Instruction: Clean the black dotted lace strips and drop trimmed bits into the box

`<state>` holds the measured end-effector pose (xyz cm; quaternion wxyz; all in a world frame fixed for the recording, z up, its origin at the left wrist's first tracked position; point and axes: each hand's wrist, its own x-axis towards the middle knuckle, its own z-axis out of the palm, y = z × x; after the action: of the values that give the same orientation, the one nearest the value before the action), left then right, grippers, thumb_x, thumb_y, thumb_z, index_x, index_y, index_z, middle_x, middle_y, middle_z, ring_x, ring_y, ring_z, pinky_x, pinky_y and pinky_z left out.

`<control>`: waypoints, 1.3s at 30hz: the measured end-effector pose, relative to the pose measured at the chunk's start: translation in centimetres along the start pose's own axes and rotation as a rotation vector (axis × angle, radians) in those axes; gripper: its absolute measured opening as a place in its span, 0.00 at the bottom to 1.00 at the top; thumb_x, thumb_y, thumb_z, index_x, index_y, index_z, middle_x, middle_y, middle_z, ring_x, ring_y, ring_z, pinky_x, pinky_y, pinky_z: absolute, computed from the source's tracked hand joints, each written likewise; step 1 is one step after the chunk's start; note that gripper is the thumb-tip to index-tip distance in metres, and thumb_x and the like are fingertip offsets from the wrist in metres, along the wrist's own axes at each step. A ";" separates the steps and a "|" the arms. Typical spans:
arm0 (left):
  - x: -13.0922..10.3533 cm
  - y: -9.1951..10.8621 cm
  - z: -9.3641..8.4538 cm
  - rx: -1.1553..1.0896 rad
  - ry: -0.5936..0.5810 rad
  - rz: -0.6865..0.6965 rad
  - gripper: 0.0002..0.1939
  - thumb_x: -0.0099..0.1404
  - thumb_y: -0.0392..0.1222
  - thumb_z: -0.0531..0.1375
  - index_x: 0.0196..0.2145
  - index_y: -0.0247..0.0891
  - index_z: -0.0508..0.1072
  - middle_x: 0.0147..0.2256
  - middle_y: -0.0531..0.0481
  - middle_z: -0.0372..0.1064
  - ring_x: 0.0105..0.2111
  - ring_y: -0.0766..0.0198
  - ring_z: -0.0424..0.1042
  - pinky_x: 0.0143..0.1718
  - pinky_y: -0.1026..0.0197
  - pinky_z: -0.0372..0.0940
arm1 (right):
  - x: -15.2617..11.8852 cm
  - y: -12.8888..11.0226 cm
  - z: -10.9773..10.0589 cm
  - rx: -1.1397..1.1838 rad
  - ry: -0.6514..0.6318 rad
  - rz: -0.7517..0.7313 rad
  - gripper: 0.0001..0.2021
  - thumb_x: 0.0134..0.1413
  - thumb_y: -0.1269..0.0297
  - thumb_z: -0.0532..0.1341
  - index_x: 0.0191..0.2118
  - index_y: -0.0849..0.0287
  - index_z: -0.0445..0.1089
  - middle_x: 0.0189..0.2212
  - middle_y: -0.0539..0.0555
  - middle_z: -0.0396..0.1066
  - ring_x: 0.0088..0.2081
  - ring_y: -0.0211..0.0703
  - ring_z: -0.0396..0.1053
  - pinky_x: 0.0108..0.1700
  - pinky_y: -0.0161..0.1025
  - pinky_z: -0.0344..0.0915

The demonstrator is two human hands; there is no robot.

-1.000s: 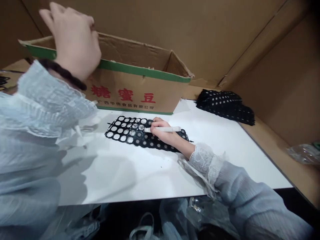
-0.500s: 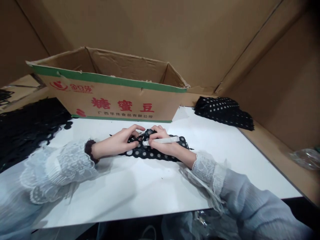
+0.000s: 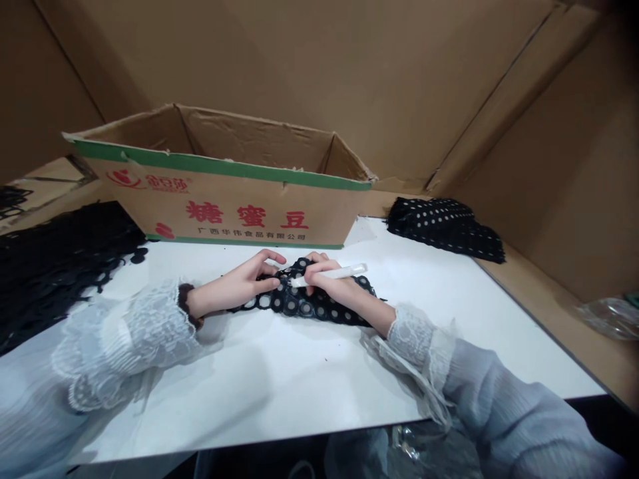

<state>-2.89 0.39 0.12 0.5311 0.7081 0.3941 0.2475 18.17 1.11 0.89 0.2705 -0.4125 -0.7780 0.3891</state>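
A strip of black fabric with rows of pale round dots (image 3: 319, 307) lies on the white table in front of me. My left hand (image 3: 244, 283) is closed on its left part, the thumb pressing from the front and the index finger arched above. In my right hand (image 3: 329, 278) is a slim white pen-like tool (image 3: 349, 271), gripped like a pen. Its tip points left and down at the fabric, close to my left thumb. Whether the tip touches the cloth I cannot tell. The right hand's other fingers rest over the fabric's upper edge.
Behind my hands stands an open cardboard box (image 3: 244, 213) with a green rim. Black cut-out material (image 3: 64, 259) is heaped at the left. Folded dotted fabric (image 3: 444, 226) lies at the back right, and clear plastic (image 3: 612, 316) by the right cardboard wall (image 3: 574, 166).
The white tool has moved slightly right and its rear end has risen. The fabric has shifted a little under my hands, showing more of its dotted front edge. Both hands keep their grip.
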 end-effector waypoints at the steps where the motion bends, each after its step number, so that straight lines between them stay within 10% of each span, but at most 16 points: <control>1: 0.0 0.0 0.0 -0.001 0.008 -0.002 0.17 0.61 0.43 0.55 0.47 0.41 0.55 0.33 0.52 0.66 0.30 0.67 0.62 0.31 0.65 0.57 | 0.0 0.0 0.0 0.004 -0.003 0.001 0.14 0.48 0.71 0.52 0.14 0.59 0.64 0.28 0.51 0.58 0.42 0.44 0.57 0.50 0.44 0.50; 31: -0.3 -0.4 1.1 -0.049 0.093 0.008 0.11 0.62 0.43 0.52 0.38 0.42 0.51 0.30 0.56 0.61 0.25 0.71 0.57 0.25 0.68 0.53 | -0.6 0.7 2.4 -0.411 0.189 -0.109 0.13 0.52 0.66 0.54 0.18 0.60 0.62 0.32 0.53 0.58 0.39 0.44 0.53 0.43 0.43 0.53; 39: -0.3 -0.3 1.5 0.628 0.280 0.174 0.14 0.58 0.44 0.55 0.40 0.39 0.55 0.38 0.47 0.61 0.39 0.59 0.62 0.41 0.55 0.58 | -0.6 0.9 2.6 -0.425 0.213 -0.186 0.12 0.51 0.65 0.55 0.19 0.59 0.65 0.31 0.53 0.59 0.39 0.44 0.54 0.42 0.42 0.54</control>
<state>-1.97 -0.61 -0.58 0.2054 0.8270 0.4582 0.2530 16.97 -0.04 -1.37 0.2926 -0.4253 -0.8441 0.1445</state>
